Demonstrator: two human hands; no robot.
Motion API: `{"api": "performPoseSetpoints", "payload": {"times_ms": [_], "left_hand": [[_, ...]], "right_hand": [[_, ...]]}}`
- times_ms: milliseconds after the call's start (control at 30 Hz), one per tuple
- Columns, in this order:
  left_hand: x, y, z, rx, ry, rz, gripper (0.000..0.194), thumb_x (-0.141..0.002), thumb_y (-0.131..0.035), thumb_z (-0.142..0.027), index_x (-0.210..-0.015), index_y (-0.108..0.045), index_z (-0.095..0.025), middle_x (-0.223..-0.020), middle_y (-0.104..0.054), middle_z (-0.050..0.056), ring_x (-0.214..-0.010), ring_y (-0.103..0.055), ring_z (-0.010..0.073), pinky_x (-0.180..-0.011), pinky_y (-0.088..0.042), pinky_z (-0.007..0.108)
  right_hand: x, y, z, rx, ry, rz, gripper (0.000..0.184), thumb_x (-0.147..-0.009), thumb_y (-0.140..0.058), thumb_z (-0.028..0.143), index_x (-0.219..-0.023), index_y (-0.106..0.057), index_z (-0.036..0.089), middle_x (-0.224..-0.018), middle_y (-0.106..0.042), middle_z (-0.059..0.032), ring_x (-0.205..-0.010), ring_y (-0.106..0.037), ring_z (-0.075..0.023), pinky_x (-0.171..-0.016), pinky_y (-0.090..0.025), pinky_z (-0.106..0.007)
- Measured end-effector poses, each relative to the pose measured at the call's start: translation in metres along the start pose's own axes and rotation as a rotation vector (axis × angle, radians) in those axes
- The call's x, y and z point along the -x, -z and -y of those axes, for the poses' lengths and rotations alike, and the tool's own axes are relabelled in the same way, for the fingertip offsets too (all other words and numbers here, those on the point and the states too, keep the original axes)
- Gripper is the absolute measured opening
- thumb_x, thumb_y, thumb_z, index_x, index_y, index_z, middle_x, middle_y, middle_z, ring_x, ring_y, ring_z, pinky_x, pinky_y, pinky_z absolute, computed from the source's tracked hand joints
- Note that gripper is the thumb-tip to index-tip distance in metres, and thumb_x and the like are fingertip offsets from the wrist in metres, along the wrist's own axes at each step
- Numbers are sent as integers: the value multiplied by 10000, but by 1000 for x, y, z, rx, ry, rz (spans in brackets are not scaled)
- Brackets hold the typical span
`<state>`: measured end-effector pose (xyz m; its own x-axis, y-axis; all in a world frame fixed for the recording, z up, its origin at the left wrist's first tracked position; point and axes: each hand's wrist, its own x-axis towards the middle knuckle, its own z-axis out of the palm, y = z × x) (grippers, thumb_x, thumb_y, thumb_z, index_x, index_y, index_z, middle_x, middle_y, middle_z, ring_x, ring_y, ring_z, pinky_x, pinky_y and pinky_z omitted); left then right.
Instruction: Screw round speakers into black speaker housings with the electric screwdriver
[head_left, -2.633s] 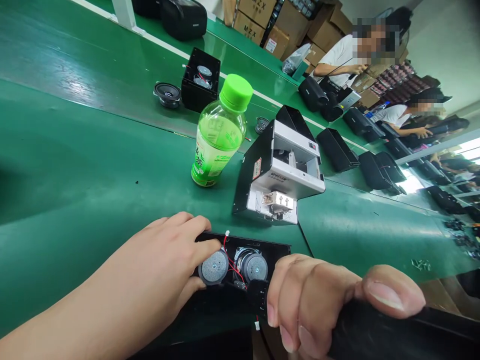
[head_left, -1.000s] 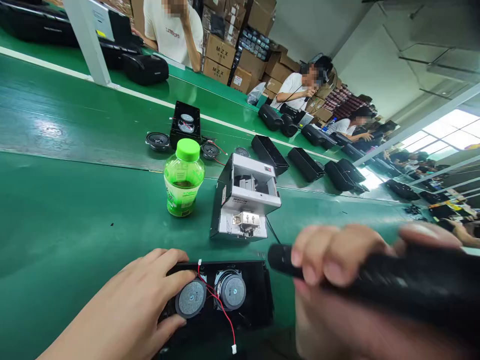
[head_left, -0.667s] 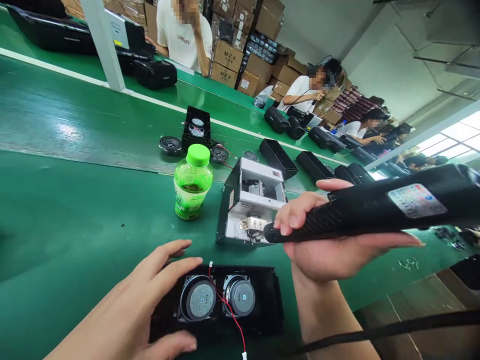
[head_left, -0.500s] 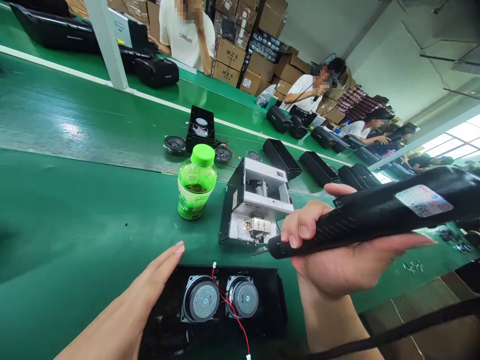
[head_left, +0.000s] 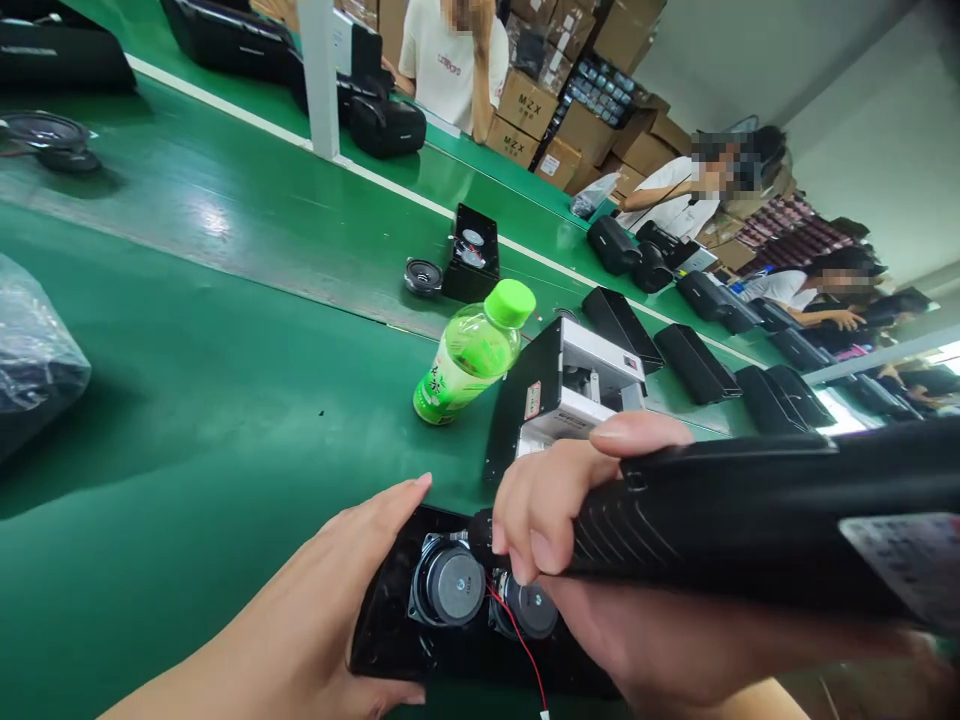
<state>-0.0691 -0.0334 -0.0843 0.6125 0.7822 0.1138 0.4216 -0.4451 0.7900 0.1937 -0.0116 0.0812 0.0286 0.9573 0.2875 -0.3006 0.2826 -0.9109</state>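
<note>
At the near side of the green table (head_left: pixel 247 400), a black housing (head_left: pixel 381 635) lies w/ its long axis running L to R, dipping a bit toward the R. L hand (head_left: pixel 334 595) is at its L end: fingers by the far side, thumb by the near side, spread wide apart w/ the end btwn them; can't tell if they press. R hand (head_left: pixel 551 505) is clamped on a black electric screwdriver (head_left: pixel 727 510), which comes in from the R, approx. parallel to the housing's length. Its tip is right by the far R corner of the L speaker unit (head_left: pixel 459 585), so that corner lies just L of the R hand.

Hidden/unclear: tip is small & dark, can't tell if it touches. R speaker unit (head_left: pixel 536 612) is partly behind the R hand, as is the housing's R end; near edge is lost in shadow. Red wire (head_left: pixel 527 652) reaches the bottom of the view. Screwdriver's rear is cut off at R; silver machine (head_left: pixel 559 385) is part-blocked by the R hand.
</note>
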Motion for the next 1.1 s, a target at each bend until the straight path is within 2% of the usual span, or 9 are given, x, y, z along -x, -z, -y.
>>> {"api": "performPoseSetpoints", "payload": {"times_ms": [133, 300, 567, 667, 767, 833, 933, 1100], "left_hand": [[-4, 3, -7, 38, -16, -7, 1825, -782, -1264, -438, -2071, 16, -613, -2048, -603, 71, -1801, -711, 444, -1420, -700, 664], [-9, 6, -14, 43, -44, -40, 1913, -707, -1309, -450, -2059, 34, -611, -1981, -676, 130, -1718, -781, 483, -1351, -747, 709], [-11, 6, -14, 69, -29, -19, 1897, -707, -1306, -420, -2045, 20, -639, -2009, -644, 115, -1764, -735, 502, -1369, -729, 754], [-10, 6, -14, 76, -36, -23, 1898, -713, -1303, -409, -2051, 25, -632, -1996, -656, 116, -1745, -753, 489, -1380, -729, 726], [-10, 0, -11, 94, -45, -42, 1805, -776, -1266, -408, -2068, -20, -607, -2000, -655, 96, -1756, -750, 450, -1413, -714, 656], [-10, -7, -8, 102, -43, -92, 1790, -743, -1270, -405, -2075, -88, -587, -1991, -666, 85, -1753, -751, 454, -1424, -705, 646], [-10, -15, -4, 94, -38, -144, 1849, -652, -1300, -384, -2076, -135, -582, -1989, -670, 79, -1745, -754, 473, -1428, -699, 656], [-7, -14, -6, 102, 9, -116, 1802, -687, -1285, -331, -2075, -164, -582, -2009, -647, 82, -1791, -712, 455, -1456, -669, 643]], "right_hand": [[-1, -4, -18, -25, 27, 11, 702, -1038, -875, 982, -1315, -991, 348, -752, -857, -1, -599, -771, -220, -624, -691, -378], [1, -8, -19, 3, -11, -39, 687, -966, -945, 988, -1226, -1010, 356, -700, -849, -5, -564, -751, -220, -606, -671, -377], [-2, -15, -28, -7, 37, -72, 692, -1021, -911, 970, -1225, -1014, 317, -685, -832, -4, -530, -727, -201, -557, -650, -350], [-3, -15, -32, -6, 42, -57, 684, -1008, -933, 959, -1220, -1007, 313, -682, -831, 9, -522, -730, -196, -542, -647, -336], [-6, -17, -39, 3, 97, -58, 681, -1028, -914, 954, -1182, -1006, 298, -663, -823, 14, -479, -716, -196, -491, -619, -323], [-8, -19, -46, -17, 136, -61, 699, -1023, -905, 965, -1141, -1006, 284, -641, -808, 16, -432, -686, -197, -442, -585, -319], [-10, -20, -56, -65, 115, -33, 704, -982, -932, 978, -1129, -1008, 293, -630, -802, 23, -413, -662, -193, -434, -571, -307], [-4, -13, -67, -73, 144, 2, 673, -1019, -932, 940, -1216, -982, 298, -677, -825, 33, -452, -688, -185, -478, -586, -299]]}}
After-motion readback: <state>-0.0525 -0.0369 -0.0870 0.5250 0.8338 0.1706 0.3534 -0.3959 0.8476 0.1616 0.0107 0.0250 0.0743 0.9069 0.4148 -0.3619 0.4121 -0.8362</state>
